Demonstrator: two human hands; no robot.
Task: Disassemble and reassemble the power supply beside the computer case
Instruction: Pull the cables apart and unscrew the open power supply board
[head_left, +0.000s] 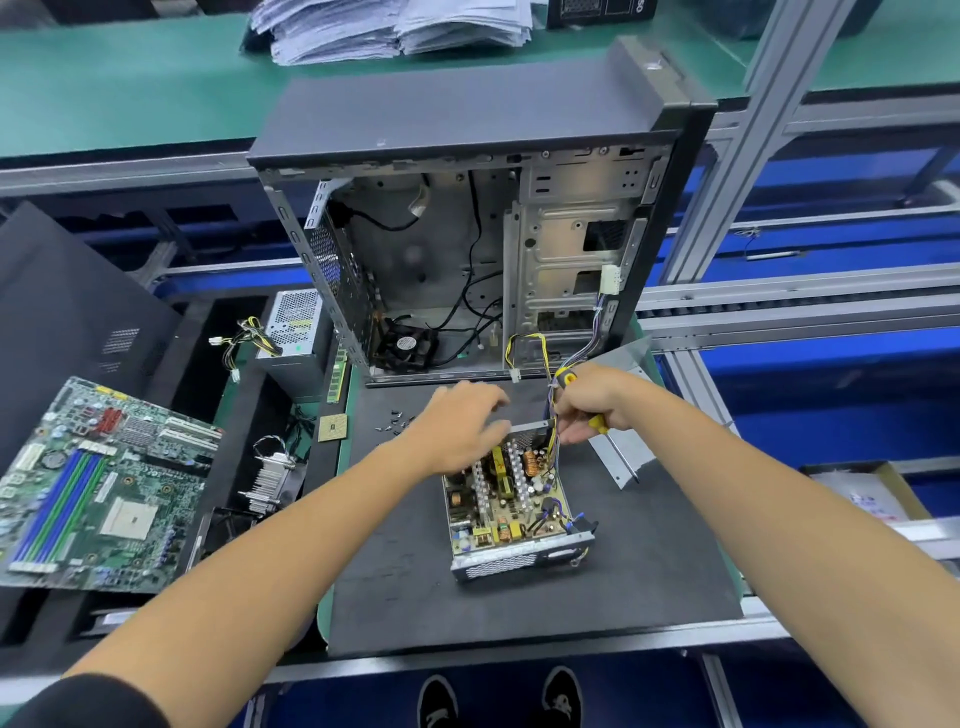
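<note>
Power supply (511, 506), lid off and board bared, on the dark surface (649, 571) just before the open computer case (467, 234). Right hand (592, 402) wrapped round a yellow-handled screwdriver (597, 421) with fingers at the wire bundle (553, 415); left hand (460, 428) blurred over the far end, fingers loosely spread, seemingly holding nothing. Best to steady the housing, keep wires clear of the tip, and gather the loose screws (395, 421) nearby.

An electronics assembly workshop: green-matted benches (130, 78), aluminium-framed conveyor line (779, 306), a bare motherboard (98, 488), paperwork stacks (389, 26).
</note>
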